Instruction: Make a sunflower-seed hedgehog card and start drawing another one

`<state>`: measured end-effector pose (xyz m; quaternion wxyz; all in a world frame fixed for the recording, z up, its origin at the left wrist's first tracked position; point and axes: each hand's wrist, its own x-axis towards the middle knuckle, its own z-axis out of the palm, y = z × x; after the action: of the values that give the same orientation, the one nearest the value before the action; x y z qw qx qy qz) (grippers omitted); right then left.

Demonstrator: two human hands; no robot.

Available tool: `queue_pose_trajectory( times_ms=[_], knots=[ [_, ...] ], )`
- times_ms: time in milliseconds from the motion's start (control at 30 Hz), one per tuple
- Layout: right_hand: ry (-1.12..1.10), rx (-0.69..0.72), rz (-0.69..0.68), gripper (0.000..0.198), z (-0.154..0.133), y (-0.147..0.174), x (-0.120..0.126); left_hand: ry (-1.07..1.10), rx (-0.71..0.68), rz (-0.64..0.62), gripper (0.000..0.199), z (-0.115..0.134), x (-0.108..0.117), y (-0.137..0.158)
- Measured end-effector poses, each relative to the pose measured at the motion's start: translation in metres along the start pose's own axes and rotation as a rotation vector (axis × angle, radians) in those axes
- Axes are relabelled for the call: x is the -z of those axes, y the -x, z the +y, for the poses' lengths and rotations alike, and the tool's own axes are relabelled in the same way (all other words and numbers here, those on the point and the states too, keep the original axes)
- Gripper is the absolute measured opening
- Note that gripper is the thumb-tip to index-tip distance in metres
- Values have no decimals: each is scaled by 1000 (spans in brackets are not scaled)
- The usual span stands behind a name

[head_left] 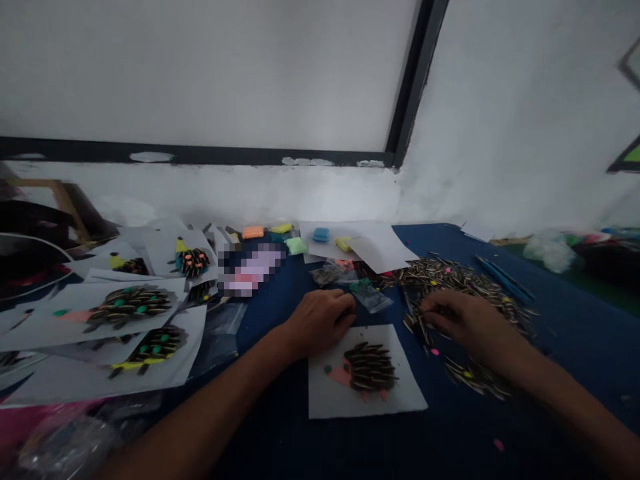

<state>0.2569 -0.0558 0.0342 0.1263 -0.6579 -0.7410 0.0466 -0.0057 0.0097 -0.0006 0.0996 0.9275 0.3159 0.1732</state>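
Viewed from beside the counter (465, 440), the sheet of paper (413, 400) lies flat in front of the person, bearing a hedgehog figure (373, 367) with a back of striped seeds, a pink snout and a green nose. The left hand (324, 321) is loosely curled over the sheet's far left corner; whether it presses on the paper cannot be confirmed. The right hand (447, 317) is beyond the sheet's right edge, at the near side of the seed heap (450, 275), fingertips drawn together; whether a seed is pinched between them cannot be told. A smaller seed cluster (477, 380) lies nearer the person, beside the right forearm. Other sheets with similar figures (40, 330) overlap at the left. In my judgement, seeds are best picked singly, by the edges, with the wrist held above the heap so none scatter. The left hand would serve best steadying the paper's margin, well off the figure. Any seed brought across should travel high enough to clear those already set, as sideways knocks could loosen them.
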Motion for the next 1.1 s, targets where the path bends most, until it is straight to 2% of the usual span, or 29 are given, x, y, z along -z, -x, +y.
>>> queue_pose_trajectory(
  times_ms=[133, 200, 400, 500, 600, 700, 867, 967, 1100],
  knots=[
    [-80, -93, 39, 22, 8, -2, 7, 2, -3, 6, 14, -1, 0, 0],
    [-118, -96, 15, 22, 11, -3, 11, 1, -5, 12, 14, -1, -1, 0],
    [-496, -83, -220, 33, -3, 0, 17, -2, -6, 15, 12, -1, -2, 0],
    [-582, -46, -309, 34, -16, 3, 17, -6, -6, 16, 13, -2, -2, 0],
    [-448, 20, -301, 32, -24, 6, 13, -1, -12, 17, 13, -2, -2, 0],
    [-195, 39, -185, 30, -28, 8, 5, -3, -9, 16, 13, -2, -2, 0],
    [79, 45, -64, 25, -29, 7, -5, -6, -9, 13, 13, -2, -2, 0],
    [150, 71, -21, 22, -26, 6, -10, -15, -4, 8, 13, -1, -2, 0],
    [130, 124, -59, 22, -21, 5, -13, -22, -8, 17, 12, -1, -2, -1]
  ],
)
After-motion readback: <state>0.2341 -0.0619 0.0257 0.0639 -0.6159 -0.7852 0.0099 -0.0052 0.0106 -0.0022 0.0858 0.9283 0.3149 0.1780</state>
